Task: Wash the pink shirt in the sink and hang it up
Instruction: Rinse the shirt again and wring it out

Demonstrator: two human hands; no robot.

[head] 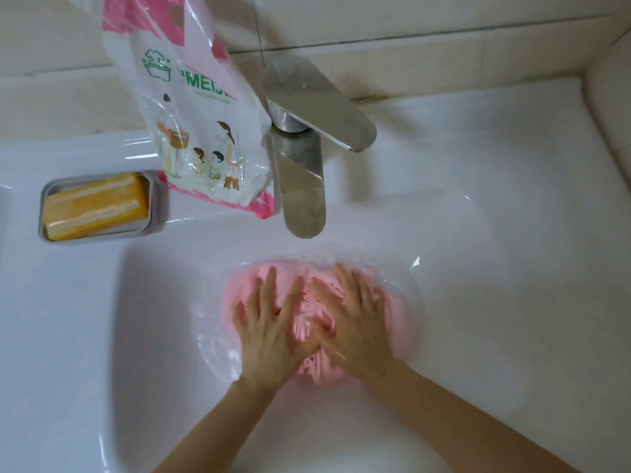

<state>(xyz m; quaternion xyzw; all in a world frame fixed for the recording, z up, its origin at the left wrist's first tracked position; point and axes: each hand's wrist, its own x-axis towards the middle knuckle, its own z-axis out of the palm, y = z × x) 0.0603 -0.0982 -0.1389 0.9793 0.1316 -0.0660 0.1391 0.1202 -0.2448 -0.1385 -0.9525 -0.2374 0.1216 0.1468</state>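
Left hand [273,331]: flat, fingers [269,285] spread wide, pressing down, gripping nothing. Right hand [355,326]: likewise flat with its fingers splayed, thumb side touching the left hand.

Bunched wet pink fabric shirt [399,322]: directly under both palms, submerged in shallow rippling water at the bottom of the glossy white ceramic sink [170,319]; ridges of cloth show between the two hands. Judged soft, limp and heavy with water, slippery when soaped; best gathered by closing the fingers on a thick fold at the middle, or later taken at the shoulders for hanging. Washing stage; hanging not yet done.

Flat brushed-steel faucet spout [302,186]: just beyond the fingertips, with its broad lever handle [317,104] above.

White and pink printed plastic detergent bag [191,107]: beyond and left of the fingers, leaning beside the faucet.

Orange bar soap [95,206] in a grey rectangular dish [158,199]: far left of the fingers, on the sink ledge.
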